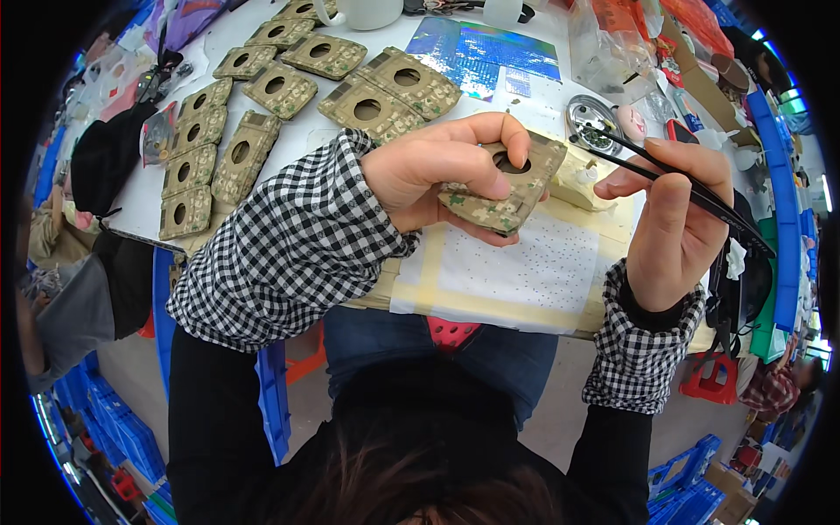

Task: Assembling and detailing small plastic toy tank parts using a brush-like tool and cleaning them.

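My left hand (433, 171) grips a camouflage-patterned flat casing (535, 185) with a round hole, thumb on its face and fingers curled around its edge. In my right hand (669, 227) is a pair of black tweezers (713, 203), tips pointing left toward the casing but apart from it. Whether the tips carry anything is too small to tell. Below the casing lies a white sheet (516, 271) dotted with small dark specks, its edges bordered by yellowish tape. A pale yellow block (577, 179) sits just behind the casing, and a round clear dish (588, 112) holds small dark bits.
Several similar camouflage casings (273, 86) lie in rows at the left and back. Shiny blue holographic sheets (507, 51), a white mug (372, 12) and a clear plastic bag (608, 52) stand farther back. A black cloth bag (109, 157) hangs at the left edge.
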The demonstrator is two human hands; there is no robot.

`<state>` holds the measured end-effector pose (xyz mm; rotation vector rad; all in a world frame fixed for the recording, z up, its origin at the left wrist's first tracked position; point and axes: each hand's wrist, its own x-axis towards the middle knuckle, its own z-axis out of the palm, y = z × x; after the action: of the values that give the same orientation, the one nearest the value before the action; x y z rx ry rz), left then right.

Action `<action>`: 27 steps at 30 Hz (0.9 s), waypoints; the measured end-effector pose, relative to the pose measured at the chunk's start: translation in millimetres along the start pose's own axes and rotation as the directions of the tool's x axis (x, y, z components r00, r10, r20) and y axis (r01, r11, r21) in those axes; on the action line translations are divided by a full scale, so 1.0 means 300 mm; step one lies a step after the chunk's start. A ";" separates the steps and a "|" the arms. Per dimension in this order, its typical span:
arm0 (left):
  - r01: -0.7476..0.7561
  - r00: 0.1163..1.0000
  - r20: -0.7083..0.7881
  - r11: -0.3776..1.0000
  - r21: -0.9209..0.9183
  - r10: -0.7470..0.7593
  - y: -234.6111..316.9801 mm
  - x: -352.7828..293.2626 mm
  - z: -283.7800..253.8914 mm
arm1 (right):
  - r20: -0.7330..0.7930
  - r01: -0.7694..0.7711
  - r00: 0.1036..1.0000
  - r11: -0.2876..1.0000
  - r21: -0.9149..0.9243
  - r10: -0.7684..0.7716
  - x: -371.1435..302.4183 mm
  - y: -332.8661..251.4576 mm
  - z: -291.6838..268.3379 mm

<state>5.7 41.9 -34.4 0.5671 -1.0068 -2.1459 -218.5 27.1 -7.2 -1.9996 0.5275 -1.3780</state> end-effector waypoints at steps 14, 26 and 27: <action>0.011 1.000 -0.005 0.999 0.030 -0.011 0.001 0.000 0.004 | -0.017 -0.006 1.000 0.999 0.044 0.007 -0.001 -0.003 0.010; -0.003 1.000 -0.026 1.000 0.008 0.003 -0.003 0.006 -0.001 | 0.000 -0.107 0.994 0.994 -0.002 0.107 0.008 -0.010 0.016; -0.007 1.000 -0.020 1.000 -0.001 0.007 -0.008 0.012 -0.004 | -0.002 -0.121 0.993 0.992 -0.030 0.121 0.008 -0.015 0.013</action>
<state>3.1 39.7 -37.3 0.5828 -0.9950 -2.1300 -214.2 29.8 -3.5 -1.9573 0.6618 -1.3030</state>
